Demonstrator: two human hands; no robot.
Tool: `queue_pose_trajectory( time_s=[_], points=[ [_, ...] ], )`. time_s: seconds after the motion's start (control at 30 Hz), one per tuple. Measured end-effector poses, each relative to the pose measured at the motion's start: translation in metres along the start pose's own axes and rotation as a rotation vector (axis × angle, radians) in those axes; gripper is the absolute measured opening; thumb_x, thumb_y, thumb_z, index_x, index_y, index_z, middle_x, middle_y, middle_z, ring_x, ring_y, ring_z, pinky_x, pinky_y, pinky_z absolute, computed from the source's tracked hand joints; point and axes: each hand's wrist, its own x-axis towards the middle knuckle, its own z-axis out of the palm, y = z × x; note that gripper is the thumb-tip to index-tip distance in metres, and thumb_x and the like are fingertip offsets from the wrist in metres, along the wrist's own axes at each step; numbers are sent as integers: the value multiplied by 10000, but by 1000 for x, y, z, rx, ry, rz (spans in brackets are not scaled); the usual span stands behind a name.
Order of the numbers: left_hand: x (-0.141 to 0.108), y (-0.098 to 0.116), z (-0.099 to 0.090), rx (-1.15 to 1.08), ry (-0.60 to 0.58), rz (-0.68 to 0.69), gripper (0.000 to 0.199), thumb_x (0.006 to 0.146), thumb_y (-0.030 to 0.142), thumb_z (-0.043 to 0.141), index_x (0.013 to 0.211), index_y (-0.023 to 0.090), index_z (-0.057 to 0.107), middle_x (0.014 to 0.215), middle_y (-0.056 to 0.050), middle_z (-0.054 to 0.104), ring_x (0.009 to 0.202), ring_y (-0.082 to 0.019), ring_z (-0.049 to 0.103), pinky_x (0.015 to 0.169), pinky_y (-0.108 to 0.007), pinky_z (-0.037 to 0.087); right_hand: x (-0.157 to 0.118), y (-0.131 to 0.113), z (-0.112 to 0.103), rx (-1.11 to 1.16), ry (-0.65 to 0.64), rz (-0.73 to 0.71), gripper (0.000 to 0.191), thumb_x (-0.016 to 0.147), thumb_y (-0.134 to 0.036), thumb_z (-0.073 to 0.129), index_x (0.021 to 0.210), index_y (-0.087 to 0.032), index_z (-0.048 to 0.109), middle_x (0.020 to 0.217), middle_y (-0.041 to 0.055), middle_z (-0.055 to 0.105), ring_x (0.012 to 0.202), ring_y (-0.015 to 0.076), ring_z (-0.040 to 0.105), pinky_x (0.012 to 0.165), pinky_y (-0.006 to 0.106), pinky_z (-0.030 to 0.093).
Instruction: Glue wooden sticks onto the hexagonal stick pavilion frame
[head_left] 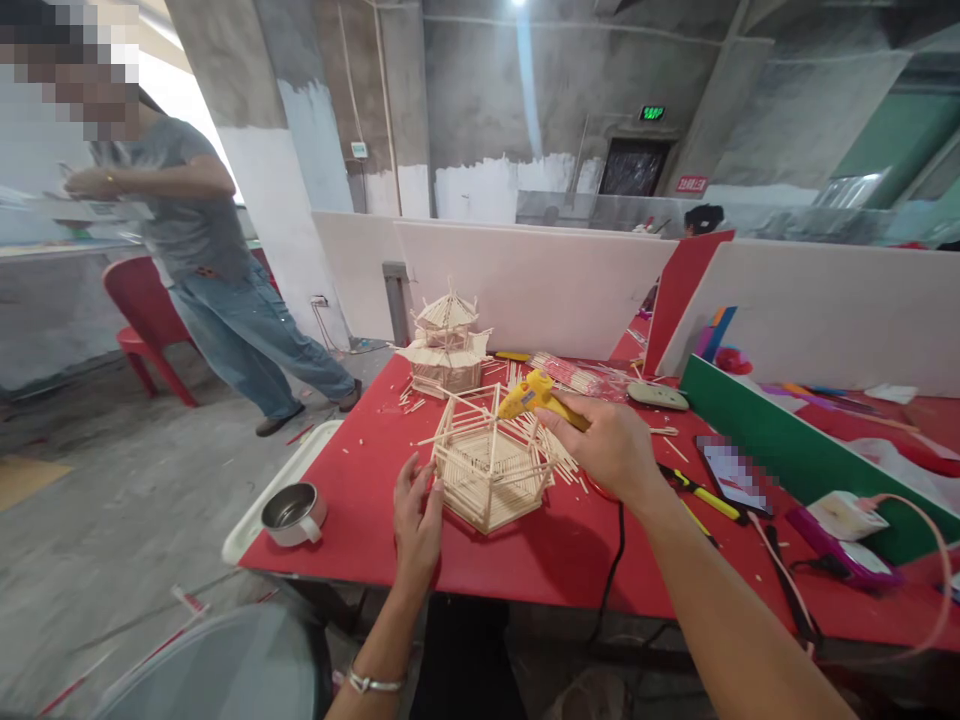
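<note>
My right hand (604,445) is wrapped round the handle of a yellow hot glue gun (529,395). The gun's nozzle points left, at the top sticks of a six-sided stick frame (491,475) on the red table. This frame is built of thin pale wooden sticks, with a slatted floor, uprights and upper rails. At its left side rests my left hand (418,515), fingers loosely spread and thumb close to or touching the frame. Behind stands a tiered stick pavilion (448,345) with a pointed roof. Loose sticks (562,450) lie right of the frame, partly behind my right hand.
A metal cup (294,512) stands at the table's left edge. On the right lie a yellow-black cutter (705,495), a phone (733,472), a green board (787,450) and a purple-edged power strip (844,550). A black cord (619,560) hangs over the front edge. A person (202,230) stands at left.
</note>
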Motion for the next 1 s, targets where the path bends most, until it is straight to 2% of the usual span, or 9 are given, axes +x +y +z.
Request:
queue_pose_trajectory(
  time_s=[0.13, 0.33, 0.47, 0.57, 0.63, 0.7, 0.87, 1.0],
  points=[
    [-1, 1, 0, -3, -6, 2, 328, 922, 397, 549, 1185, 255, 684, 1435, -88, 489, 1342, -261, 446, 1138, -456, 365, -6, -6, -6, 12, -15, -141, 384, 901, -553, 569, 1158, -313, 723, 1053, 19, 761, 904, 201, 697, 694, 286, 465],
    [-2, 1, -1, -11, -10, 0, 325, 919, 395, 557, 1184, 255, 681, 1437, -90, 484, 1324, -259, 466, 1126, -449, 385, -2, -40, 5, -274, -139, -442, 334, 943, -460, 542, 1143, -260, 719, 836, 55, 735, 819, 207, 634, 722, 319, 378],
    [-2, -1, -1, -18, -12, -6, 329, 922, 398, 556, 1196, 261, 675, 1444, -87, 478, 1335, -256, 460, 1109, -428, 406, 8, -47, 0, -292, -191, -522, 284, 925, -430, 579, 1066, -239, 735, 793, 62, 720, 811, 228, 621, 759, 356, 371],
    [-2, -1, -1, -9, -10, -10, 327, 920, 404, 561, 1190, 262, 678, 1440, -85, 485, 1328, -256, 469, 1103, -424, 413, 4, -32, -10, -131, -127, -435, 335, 934, -471, 562, 1111, -237, 726, 873, 56, 742, 837, 218, 640, 776, 345, 402],
    [-2, 0, -1, 1, -8, -7, 325, 919, 404, 561, 1184, 258, 681, 1435, -88, 492, 1322, -257, 474, 1118, -433, 395, -3, -15, -16, -41, -4, -371, 352, 936, -468, 568, 1154, -227, 704, 990, 65, 745, 915, 221, 643, 814, 345, 421],
    [-2, 0, 0, 11, -13, -3, 332, 920, 402, 557, 1191, 253, 678, 1435, -91, 494, 1326, -258, 470, 1131, -441, 377, -12, 3, -18, 9, 104, -349, 335, 926, -447, 594, 1160, -226, 689, 1022, 66, 740, 923, 222, 639, 816, 355, 428],
    [-1, 1, -1, 21, -27, -20, 362, 919, 415, 557, 1221, 244, 661, 1452, -99, 472, 1335, -265, 460, 1110, -438, 395, -32, 33, -24, 72, 115, -475, 249, 907, -323, 651, 1144, -255, 681, 969, 28, 741, 878, 206, 637, 773, 361, 414],
    [0, 1, -2, 19, -23, -28, 361, 909, 432, 568, 1198, 245, 676, 1450, -95, 474, 1325, -271, 468, 1080, -431, 425, -65, 50, -35, 178, 178, -468, 286, 886, -181, 635, 1161, -253, 661, 1005, 46, 731, 915, 210, 643, 829, 380, 451]
  ],
)
